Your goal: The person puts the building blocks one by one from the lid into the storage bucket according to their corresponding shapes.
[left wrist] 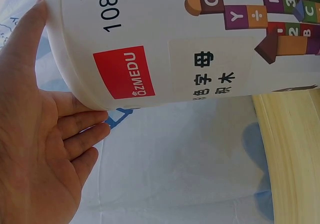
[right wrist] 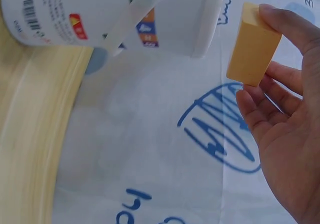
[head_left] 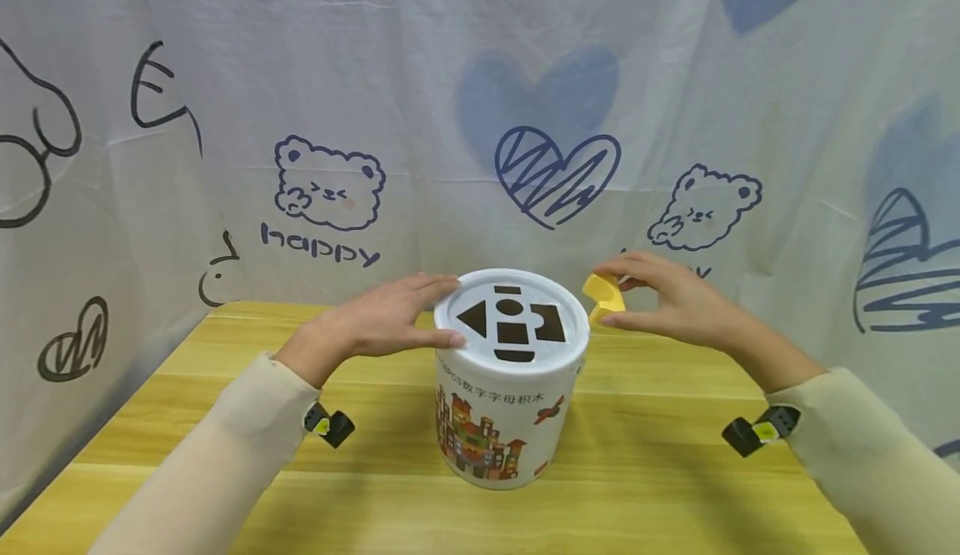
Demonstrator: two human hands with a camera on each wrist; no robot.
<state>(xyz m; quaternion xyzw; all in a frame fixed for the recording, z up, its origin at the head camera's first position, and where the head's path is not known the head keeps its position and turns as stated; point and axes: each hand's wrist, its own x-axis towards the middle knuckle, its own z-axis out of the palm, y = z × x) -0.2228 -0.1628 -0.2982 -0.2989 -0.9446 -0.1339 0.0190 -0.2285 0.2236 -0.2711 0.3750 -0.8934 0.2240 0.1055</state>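
A white toy-block bucket (head_left: pixel 498 409) stands upright on the table, its printed side facing me. Its white lid (head_left: pixel 542 290) has shaped holes: a triangle, a circle, rectangles and an arch-like cutout among them. My left hand (head_left: pixel 378 315) rests on the lid's left rim, thumb at the front and fingers farther back. In the left wrist view those fingers (left wrist: pixel 82 126) extend loosely against the rim. Just right of the lid, my right hand (head_left: pixel 671 305) pinches a yellow arch block (head_left: pixel 616 295) between thumb and fingers. The right wrist view shows the block's plain rectangular face, apart from the bucket.
The bucket stands on a yellow wood-grain table (head_left: pixel 360 455). Close behind the table hangs a pale curtain (head_left: pixel 435 122) with hearts and bear drawings. A translucent handle strip (right wrist: pixel 142 13) crosses the bucket's side. Small black devices are strapped at both wrists.
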